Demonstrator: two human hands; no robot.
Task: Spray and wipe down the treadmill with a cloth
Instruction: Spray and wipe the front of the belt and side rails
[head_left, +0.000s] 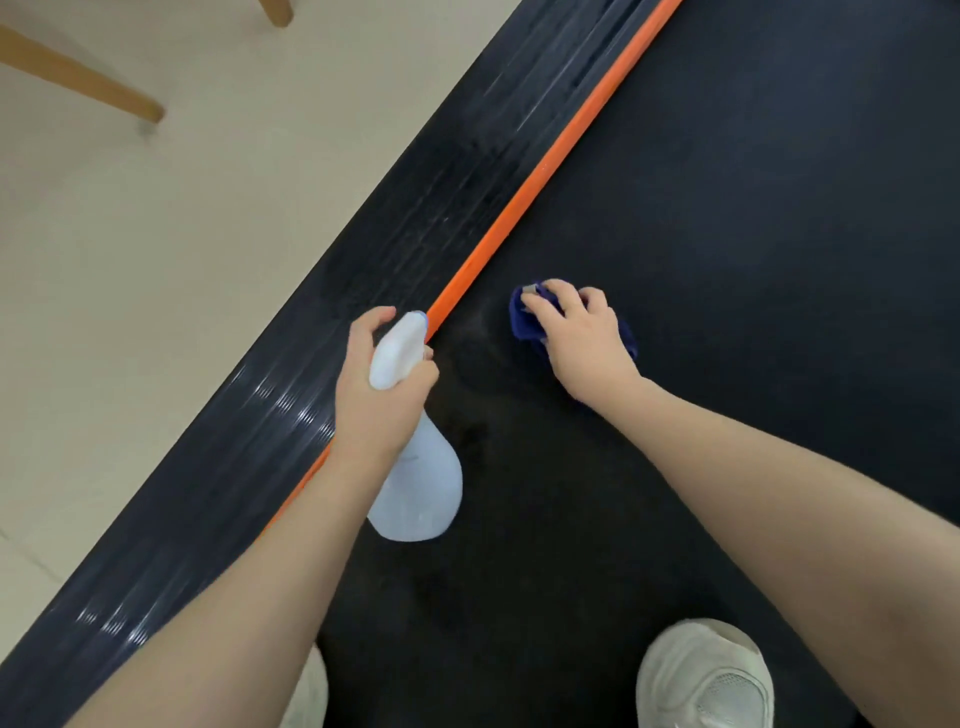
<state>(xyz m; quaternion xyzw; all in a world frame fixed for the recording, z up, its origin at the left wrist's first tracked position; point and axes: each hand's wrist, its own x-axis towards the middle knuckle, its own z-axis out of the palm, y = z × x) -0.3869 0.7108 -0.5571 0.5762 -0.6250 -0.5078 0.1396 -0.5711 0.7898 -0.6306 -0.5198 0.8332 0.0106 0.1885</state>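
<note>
- Two risks I see: the belt looks damp near the orange strip, so the white shoe standing on it can slip; also the spray bottle hangs low and can knock the treadmill
- The left hand grips the bottle at its neck, fingers curled around, nozzle pointing forward over the strip
- The right hand presses the blue cloth on the belt, fingers bent over it, forearm stretched out
</note>
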